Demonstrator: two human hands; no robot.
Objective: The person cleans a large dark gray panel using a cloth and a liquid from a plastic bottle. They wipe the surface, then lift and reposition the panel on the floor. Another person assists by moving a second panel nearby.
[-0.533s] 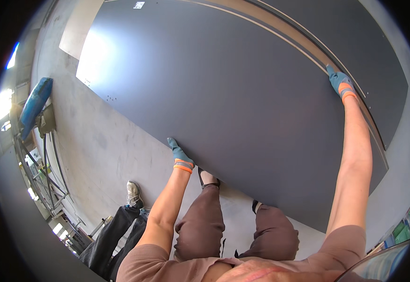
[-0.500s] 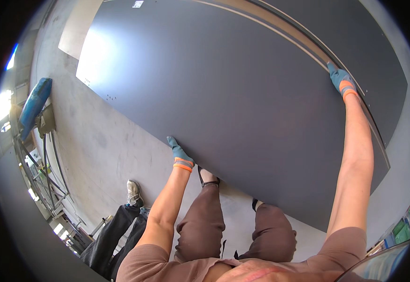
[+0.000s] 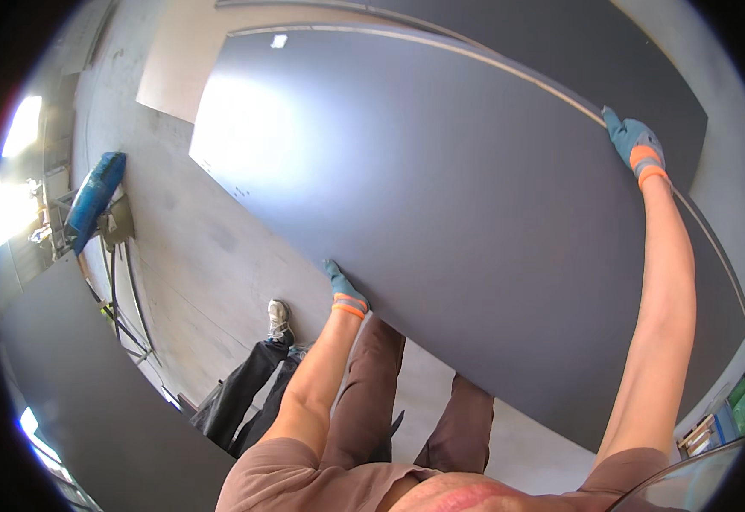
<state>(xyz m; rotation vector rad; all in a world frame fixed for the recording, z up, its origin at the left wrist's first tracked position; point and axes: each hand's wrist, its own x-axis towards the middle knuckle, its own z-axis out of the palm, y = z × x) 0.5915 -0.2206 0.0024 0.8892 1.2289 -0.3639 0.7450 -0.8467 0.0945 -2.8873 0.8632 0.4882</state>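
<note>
A large dark grey panel (image 3: 441, 196) with a pale far edge spans the middle of the view, held in both hands. My left hand (image 3: 347, 290), in a blue-grey glove with an orange cuff, grips its near edge, thumb on top and other fingers hidden below. At the far right edge, my gloved right hand (image 3: 633, 142) is closed over the rim. A small white label (image 3: 279, 41) sits at the panel's far left corner, and small holes (image 3: 242, 193) show near its left end. Another dark panel (image 3: 594, 43) lies beyond it.
A light board (image 3: 172, 72) shows behind the panel's left end. Someone else's dark trouser leg (image 3: 240, 397) and light shoe (image 3: 279, 321) are close on my left. Farther left are a blue padded object (image 3: 96, 200) and a dark flat surface (image 3: 90, 384). Green items (image 3: 743, 405) stand at right.
The held panel has shifted right and toward me in the view, covering more of my legs and feet. Both hands keep their grip. More of the dark surface at lower left shows.
</note>
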